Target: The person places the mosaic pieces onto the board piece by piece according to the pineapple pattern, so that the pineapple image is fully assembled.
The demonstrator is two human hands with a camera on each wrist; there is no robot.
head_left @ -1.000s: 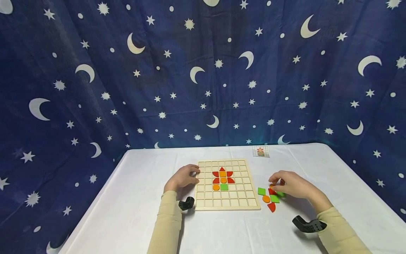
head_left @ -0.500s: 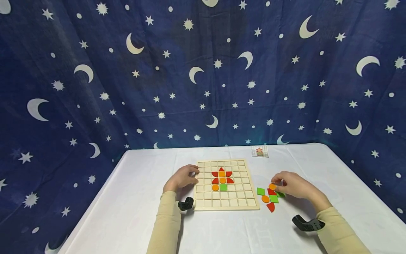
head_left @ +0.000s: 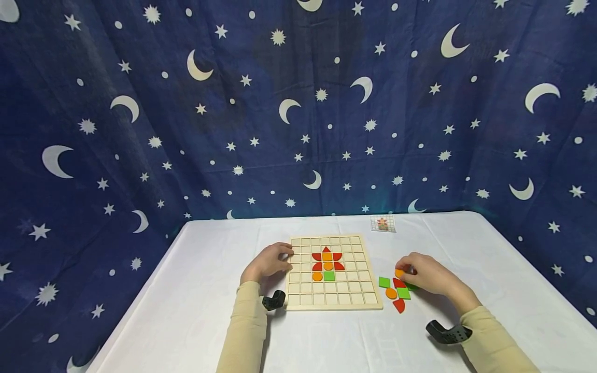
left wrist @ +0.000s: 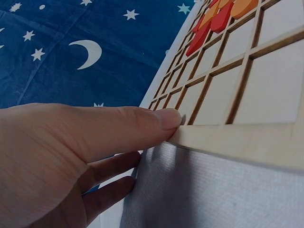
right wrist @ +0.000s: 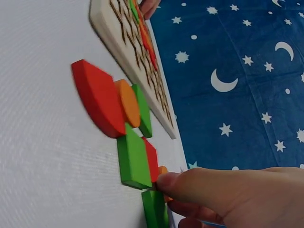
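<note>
On the white table lies a wooden grid board (head_left: 347,299), carrying red, orange and green pieces in a flower-like pattern. Beside its left edge is my left hand (head_left: 269,263); in the left wrist view its straight thumb (left wrist: 137,124) touches the rim, with two other fingers loosely extended below. My right hand (head_left: 430,273) pinches an orange round piece (head_left: 399,273), mostly covered by the thumb in the right wrist view. Around it lie red quarter-round pieces (head_left: 398,305), green squares (head_left: 384,282), another orange disc (head_left: 391,293) and a green piece (head_left: 413,286) partly under the hand.
A small pattern card (head_left: 383,223) showing a similar flower on a grid lies near the table's back edge. Behind the table (head_left: 326,342) hangs a dark blue curtain (head_left: 261,129) with moons and stars. Black wrist mounts (head_left: 448,333) sit on both sleeves.
The right fingers have shifted slightly over the orange round piece at the top of the loose pieces, and the right wrist has moved a little left. My left hand and the board stay put.
</note>
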